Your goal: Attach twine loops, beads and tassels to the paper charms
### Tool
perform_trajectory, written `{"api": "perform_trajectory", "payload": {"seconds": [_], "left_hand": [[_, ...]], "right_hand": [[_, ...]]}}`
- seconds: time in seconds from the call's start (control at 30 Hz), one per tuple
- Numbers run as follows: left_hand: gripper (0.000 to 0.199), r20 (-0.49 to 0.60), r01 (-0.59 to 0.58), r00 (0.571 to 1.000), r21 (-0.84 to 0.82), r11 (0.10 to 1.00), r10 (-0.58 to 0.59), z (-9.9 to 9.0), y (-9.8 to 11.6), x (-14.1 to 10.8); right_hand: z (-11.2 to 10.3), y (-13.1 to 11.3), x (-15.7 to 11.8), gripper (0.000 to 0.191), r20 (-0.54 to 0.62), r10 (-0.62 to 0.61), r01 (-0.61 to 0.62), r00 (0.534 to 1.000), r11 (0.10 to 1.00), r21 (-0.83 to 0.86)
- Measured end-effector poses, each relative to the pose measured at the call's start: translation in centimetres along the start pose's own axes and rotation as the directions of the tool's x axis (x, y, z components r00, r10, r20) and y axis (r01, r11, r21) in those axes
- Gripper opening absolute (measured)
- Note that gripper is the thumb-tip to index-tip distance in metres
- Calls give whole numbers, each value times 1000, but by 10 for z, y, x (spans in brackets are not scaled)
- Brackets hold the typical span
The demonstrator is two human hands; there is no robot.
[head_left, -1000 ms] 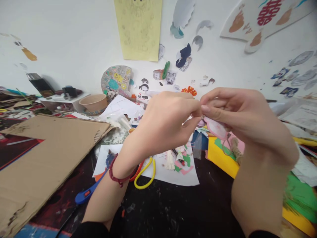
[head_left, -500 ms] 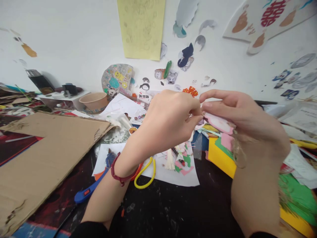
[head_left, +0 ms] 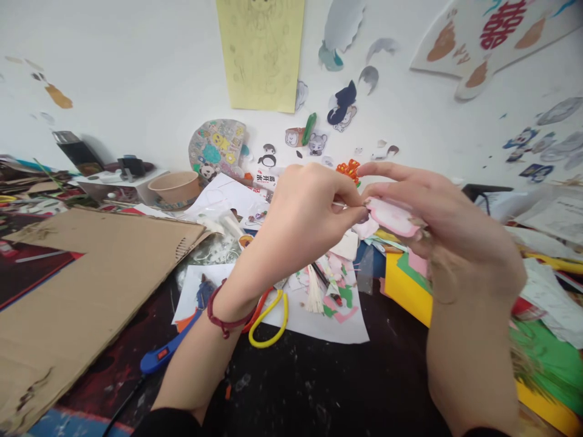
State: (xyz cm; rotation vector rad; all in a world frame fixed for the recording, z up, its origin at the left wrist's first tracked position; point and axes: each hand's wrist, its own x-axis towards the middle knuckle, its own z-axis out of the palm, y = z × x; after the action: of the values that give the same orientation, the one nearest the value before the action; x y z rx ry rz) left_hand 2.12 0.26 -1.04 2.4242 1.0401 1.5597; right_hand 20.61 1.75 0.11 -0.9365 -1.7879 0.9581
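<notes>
My right hand [head_left: 460,224] holds a small pink-edged white craft piece [head_left: 394,217] between its fingers and palm, above the table. Thin twine [head_left: 444,282] hangs beside that wrist. My left hand [head_left: 314,209], with a dark red cord bracelet [head_left: 228,318] on its wrist, is closed in a pinch at the piece's left end. What sits between the left fingertips is too small to make out. Below the left forearm lie scissors with yellow and orange handles [head_left: 283,328] on a white sheet [head_left: 350,331], near a cream tassel [head_left: 314,291] and green and pink scraps.
A large cardboard sheet [head_left: 91,291] covers the left side. A blue-handled tool [head_left: 157,358] with a red switch and cable lies by my left forearm. Behind stands a round tan container [head_left: 175,188]. Yellow and green sheets [head_left: 405,288] lie at the right, below the decorated wall.
Both hands have shifted slightly left. My right fingers have moved around the pink-edged piece, which shows more of its white face and sits a little farther left.
</notes>
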Motion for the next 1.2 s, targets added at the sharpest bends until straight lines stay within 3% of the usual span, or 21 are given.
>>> {"api": "perform_trajectory", "payload": {"seconds": [0.23,0.37,0.5,0.7,0.9,1.07,1.2], "left_hand": [[10,-15,53,998,-136,989,-56,2,-6,3],[8,-11,118,992,-236,965,-124,2,-8,6],[7,54,203,979,-371,906,-197,1,-13,7],[4,134,213,977,-513,832,-168,5,-39,9],[14,196,269,962,-605,749,-188,10,-59,11],[15,259,324,945,-651,686,-201,7,-60,11],[18,311,343,933,-614,710,-182,6,-56,10]], "right_hand": [[4,-11,-3,38,28,172,-174,985,967,188],[4,-15,-6,41,85,144,-160,986,959,232],[0,-15,-9,50,62,130,-142,990,950,278],[-9,-13,-13,54,135,26,-69,990,944,323],[-10,-9,-16,33,114,-69,44,991,977,209],[-9,-10,-17,39,117,-96,81,988,988,129],[3,-17,-21,18,-72,-169,170,983,985,8]]}}
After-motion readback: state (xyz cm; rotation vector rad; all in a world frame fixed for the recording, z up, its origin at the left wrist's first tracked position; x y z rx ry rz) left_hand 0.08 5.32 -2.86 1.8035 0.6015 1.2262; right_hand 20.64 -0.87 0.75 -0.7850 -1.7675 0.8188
